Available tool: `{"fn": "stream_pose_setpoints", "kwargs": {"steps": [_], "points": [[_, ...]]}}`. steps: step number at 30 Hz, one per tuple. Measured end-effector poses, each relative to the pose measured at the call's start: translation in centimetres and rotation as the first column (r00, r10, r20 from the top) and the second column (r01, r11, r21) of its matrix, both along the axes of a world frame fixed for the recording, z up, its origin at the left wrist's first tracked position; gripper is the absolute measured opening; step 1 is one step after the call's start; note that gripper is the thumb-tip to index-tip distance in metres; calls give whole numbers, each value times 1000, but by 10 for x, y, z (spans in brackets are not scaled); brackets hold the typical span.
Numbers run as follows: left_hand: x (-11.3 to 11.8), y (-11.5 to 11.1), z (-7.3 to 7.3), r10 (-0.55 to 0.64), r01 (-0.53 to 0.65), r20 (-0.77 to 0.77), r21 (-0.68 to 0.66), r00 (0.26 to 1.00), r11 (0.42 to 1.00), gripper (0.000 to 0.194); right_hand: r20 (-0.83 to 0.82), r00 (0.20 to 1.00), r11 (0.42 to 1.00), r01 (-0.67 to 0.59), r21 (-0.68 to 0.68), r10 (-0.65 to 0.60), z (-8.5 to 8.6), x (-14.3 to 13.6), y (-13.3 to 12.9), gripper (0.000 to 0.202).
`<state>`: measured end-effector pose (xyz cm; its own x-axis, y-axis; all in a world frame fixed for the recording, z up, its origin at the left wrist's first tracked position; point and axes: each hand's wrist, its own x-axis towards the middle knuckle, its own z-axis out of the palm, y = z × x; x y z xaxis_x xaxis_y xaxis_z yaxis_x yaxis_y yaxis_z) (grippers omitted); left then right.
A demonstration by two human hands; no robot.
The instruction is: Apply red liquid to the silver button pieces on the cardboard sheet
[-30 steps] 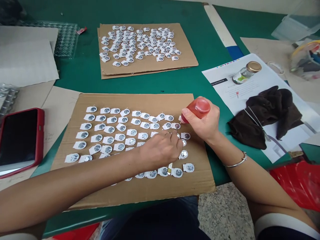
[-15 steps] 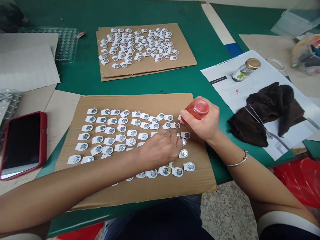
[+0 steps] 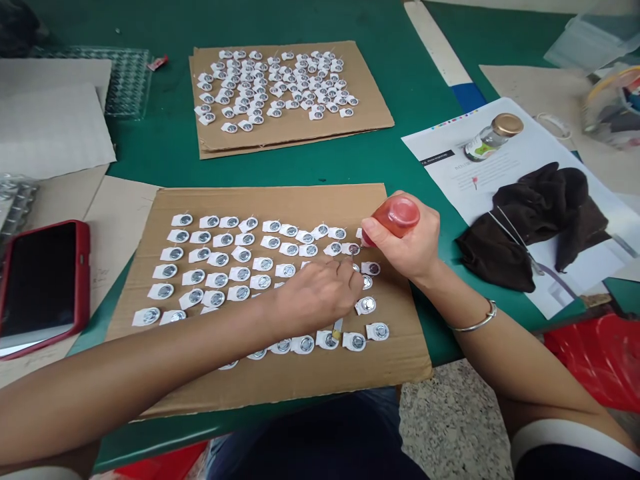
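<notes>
- Green table (image 3: 410,87); brown cardboard sheet (image 3: 280,387) bearing rows of small white-tabbed metal discs (image 3: 220,260).
- My right hand (image 3: 410,250) grips a small red squeeze bottle (image 3: 396,217), long axis tilted, nozzle pointing down-left.
- My left hand (image 3: 315,297) rests curled over discs; its grasp is hidden.

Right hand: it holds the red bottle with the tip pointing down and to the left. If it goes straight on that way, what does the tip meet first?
Probably the small disc just under the tip of the red bottle in the right hand, beside the left hand's fingertips. Whether it already touches is unclear.

Bare forearms; thin silver bangle (image 3: 475,325) on right wrist; dark sleeve, white cuff (image 3: 570,440).
</notes>
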<state>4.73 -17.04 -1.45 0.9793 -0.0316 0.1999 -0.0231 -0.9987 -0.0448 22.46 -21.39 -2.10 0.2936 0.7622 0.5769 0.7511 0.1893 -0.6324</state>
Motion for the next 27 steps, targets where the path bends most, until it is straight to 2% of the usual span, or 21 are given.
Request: {"fn": "stream_pose_setpoints", "kwargs": {"steps": [4,7,11,14,21,27], "points": [[-1,6,4,22,-27,-59,-84,998,996,23,6,1000,1000,5,5,-5,0,0,0,26],[-1,16,7,25,-49,-111,-221,994,974,20,6,1000,1000,7,8,-7,0,0,0,26],[-3,31,5,-2,-21,-52,-444,999,896,17,10,1000,1000,14,-4,-14,0,0,-1,26],[-4,37,4,22,-33,-26,-552,999,833,14,11,1000,1000,2,0,-2,1,-1,-2,26],[-2,43,9,51,-52,-19,-643,999,764,16,3,1000,1000,-14,-14,14,2,-3,-2,24],[-1,45,8,68,-57,-8,-657,998,752,16,-22,999,999,24,-23,-25,0,-1,-2,27]]}}
